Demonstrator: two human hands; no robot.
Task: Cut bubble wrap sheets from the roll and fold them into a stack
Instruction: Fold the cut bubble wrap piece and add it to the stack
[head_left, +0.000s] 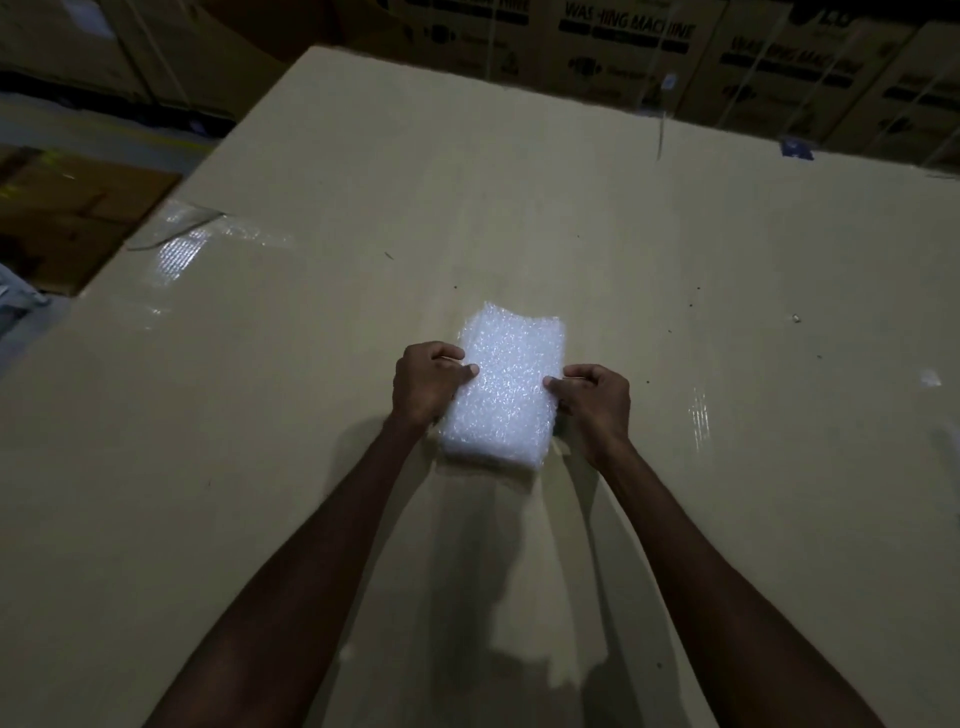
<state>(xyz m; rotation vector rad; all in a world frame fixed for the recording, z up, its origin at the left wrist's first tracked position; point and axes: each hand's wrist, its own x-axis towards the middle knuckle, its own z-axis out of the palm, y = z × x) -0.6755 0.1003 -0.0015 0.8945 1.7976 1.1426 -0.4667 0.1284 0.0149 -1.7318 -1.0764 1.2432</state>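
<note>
While cardboard surface (675, 249) bears load at centre, I note folded bubble wrap bundle (503, 384) lying long axis away from me. Left hand (423, 384) and right hand (597, 402) each clamped on opposite long edge, equally near.
</note>
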